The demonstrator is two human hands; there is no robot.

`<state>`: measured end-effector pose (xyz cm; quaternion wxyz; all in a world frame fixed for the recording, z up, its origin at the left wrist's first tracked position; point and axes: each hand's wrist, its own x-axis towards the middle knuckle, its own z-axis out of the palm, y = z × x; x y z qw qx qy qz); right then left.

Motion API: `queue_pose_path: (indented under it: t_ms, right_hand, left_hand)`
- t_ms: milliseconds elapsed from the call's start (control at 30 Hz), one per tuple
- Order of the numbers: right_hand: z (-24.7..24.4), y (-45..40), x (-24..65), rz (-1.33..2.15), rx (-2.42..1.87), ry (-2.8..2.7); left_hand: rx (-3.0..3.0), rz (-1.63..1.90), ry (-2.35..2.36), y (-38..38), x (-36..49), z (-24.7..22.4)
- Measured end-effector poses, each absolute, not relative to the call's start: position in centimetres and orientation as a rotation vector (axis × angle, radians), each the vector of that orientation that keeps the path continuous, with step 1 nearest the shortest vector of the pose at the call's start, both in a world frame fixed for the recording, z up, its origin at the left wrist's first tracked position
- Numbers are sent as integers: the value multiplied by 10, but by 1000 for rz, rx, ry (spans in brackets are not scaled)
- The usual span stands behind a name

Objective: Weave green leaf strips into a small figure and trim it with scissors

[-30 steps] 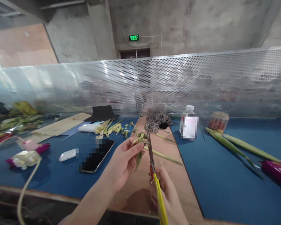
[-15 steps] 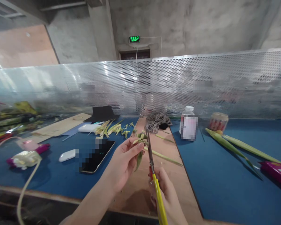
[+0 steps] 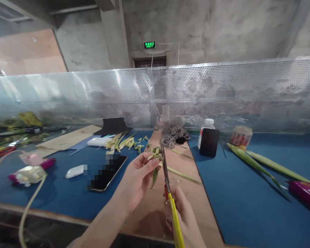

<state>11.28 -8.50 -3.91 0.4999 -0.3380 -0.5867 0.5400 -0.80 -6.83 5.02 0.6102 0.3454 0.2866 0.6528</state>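
Note:
Near the middle, my left hand (image 3: 138, 174) pinches a small green flower-like plant piece (image 3: 155, 157), with a longer leaf hanging below the fingers. Just right of it, my right hand (image 3: 182, 206) is closed around scissors (image 3: 172, 203) with yellow and red handles. The narrow blades point away from me and lie close against the right side of the plant piece. Whether they touch it cannot be made out. Behind my left hand, cut pale-green pieces (image 3: 121, 142) lie on the blue mat.
A phone (image 3: 110, 174) and white case (image 3: 74, 171) lie left. Grey cord (image 3: 174, 136) sits behind the hands. Right are a white-capped bottle (image 3: 209, 122), a dark upright slab (image 3: 209, 143), a jar (image 3: 240, 136), long leaves (image 3: 250, 162) and a purple object (image 3: 303, 193). A perforated metal screen (image 3: 134, 93) stands behind.
The view has shifted very slightly. Both hands, the plant piece and the scissors keep nearly the same pose.

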Motion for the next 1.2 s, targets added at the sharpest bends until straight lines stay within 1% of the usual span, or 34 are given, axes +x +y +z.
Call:
queue_pose_path:
  t_ms: [433, 1200]
  right_hand:
    - [-51, -79, 116, 1292, -789, -1494]
    - [-64, -74, 114, 1261, -862, -1473]
  left_hand:
    - [809, 1529, 645, -64, -7, 44]
    - [811, 1541, 585, -65, -1, 45]
